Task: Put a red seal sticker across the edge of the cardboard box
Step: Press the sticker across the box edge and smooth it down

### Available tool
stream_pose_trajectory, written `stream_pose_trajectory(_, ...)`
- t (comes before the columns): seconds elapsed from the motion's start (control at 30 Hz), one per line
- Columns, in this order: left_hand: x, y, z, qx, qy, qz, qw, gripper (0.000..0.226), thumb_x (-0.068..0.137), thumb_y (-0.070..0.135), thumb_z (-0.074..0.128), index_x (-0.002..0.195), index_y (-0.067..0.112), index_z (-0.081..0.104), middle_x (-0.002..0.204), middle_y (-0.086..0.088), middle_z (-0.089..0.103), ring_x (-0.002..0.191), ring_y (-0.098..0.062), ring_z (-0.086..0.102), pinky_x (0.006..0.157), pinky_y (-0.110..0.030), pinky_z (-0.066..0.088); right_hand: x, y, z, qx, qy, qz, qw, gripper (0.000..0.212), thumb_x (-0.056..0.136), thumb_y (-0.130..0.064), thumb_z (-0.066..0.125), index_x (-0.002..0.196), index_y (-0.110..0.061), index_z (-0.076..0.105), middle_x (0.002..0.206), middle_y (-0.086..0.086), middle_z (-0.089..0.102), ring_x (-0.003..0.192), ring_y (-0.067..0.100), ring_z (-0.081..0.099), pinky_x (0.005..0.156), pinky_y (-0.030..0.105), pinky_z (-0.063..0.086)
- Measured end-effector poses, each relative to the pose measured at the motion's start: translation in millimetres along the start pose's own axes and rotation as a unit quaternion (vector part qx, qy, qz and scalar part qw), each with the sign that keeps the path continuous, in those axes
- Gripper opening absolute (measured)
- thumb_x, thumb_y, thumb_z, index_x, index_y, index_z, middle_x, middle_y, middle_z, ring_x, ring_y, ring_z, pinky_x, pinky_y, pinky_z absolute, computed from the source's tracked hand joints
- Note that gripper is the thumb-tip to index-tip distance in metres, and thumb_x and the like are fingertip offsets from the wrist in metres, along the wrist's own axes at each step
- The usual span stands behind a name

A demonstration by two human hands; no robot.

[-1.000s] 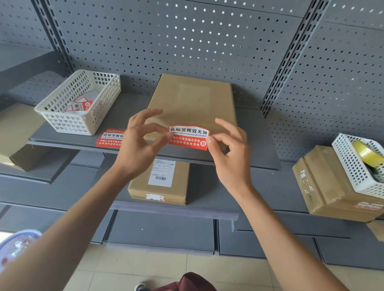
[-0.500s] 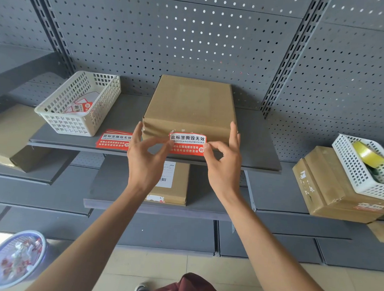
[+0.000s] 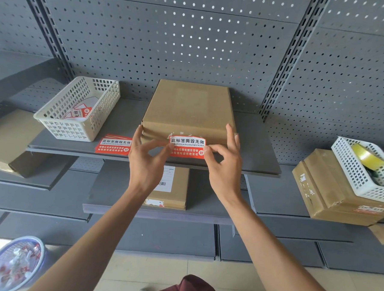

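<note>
A flat brown cardboard box (image 3: 189,107) lies on the grey upper shelf (image 3: 259,153), its front edge facing me. A red and white seal sticker (image 3: 186,146) hangs in front of that edge, its white top strip level with the box's front face. My left hand (image 3: 147,156) pinches the sticker's left end between thumb and forefinger. My right hand (image 3: 224,160) pinches the right end, other fingers raised beside the box's right corner. I cannot tell whether the sticker touches the box.
A white basket (image 3: 77,110) with more stickers stands left on the shelf, a loose red sticker sheet (image 3: 114,144) beside it. Another box (image 3: 173,189) lies on the lower shelf. At right, boxes (image 3: 331,192) carry a basket (image 3: 367,170) with yellow tape. A bin (image 3: 11,265) stands bottom left.
Both hands have carried the sticker forward from in front of me to the box's front edge. Over the last half second it sank slightly against that edge.
</note>
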State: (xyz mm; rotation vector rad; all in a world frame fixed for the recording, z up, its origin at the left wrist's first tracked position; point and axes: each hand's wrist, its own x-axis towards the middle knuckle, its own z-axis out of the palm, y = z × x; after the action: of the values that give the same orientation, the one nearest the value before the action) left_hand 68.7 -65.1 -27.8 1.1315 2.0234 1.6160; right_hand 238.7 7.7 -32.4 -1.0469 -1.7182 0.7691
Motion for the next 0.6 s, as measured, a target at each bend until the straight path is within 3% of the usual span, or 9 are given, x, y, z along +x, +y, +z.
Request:
stream_pose_trajectory(0.07,1.8,4.6,-1.0,-0.011,-0.001,0.002,1.0,0.006,0.085,0.042,0.079,0.085,0.046,0.074,0.164,0.007,0.028,0.149,-0.008,0.028,0.117,-0.054,0.034,4.2,-3.2,-1.5,0.005,0.002,-0.008,1.0,0.02,0.095,-0.02,0.067,0.077,-0.011,0.071,0.158,-0.022,0.026,0.157,0.018,0.01,0.115,0.012,0.014)
stream_pose_trajectory(0.23,16.8,22.4,-5.7,-0.04,0.018,0.033,0.998,0.008,0.081,0.039,0.081,0.082,0.046,0.077,0.163,0.013,0.028,0.148,-0.001,0.023,0.12,-0.051,0.027,25.1,-16.8,-6.7,0.028,-0.006,-0.038,0.999,0.019,0.097,-0.019,0.066,0.08,-0.011,0.072,0.157,-0.022,0.029,0.157,0.015,0.005,0.116,0.01,0.013)
stream_pose_trajectory(0.47,34.9,57.3,1.0,-0.042,0.069,0.043,0.996,0.009,0.084,0.041,0.075,0.076,0.04,0.073,0.157,0.014,0.033,0.147,-0.006,0.023,0.12,-0.049,0.017,56.7,-37.5,0.3,0.025,0.06,-0.062,0.996,0.018,0.094,-0.02,0.067,0.079,-0.011,0.072,0.153,-0.017,0.039,0.155,0.014,0.012,0.111,0.006,0.015)
stream_pose_trajectory(0.6,43.5,67.5,12.4,-0.029,0.103,0.04,0.994,0.017,0.088,0.038,0.072,0.072,0.038,0.068,0.154,0.01,0.032,0.146,-0.013,0.021,0.111,-0.043,0.015,62.8,-42.7,7.9,0.03,0.081,-0.059,0.994,0.021,0.093,-0.017,0.066,0.074,-0.008,0.066,0.155,-0.009,0.045,0.154,0.014,0.013,0.113,0.009,0.015)
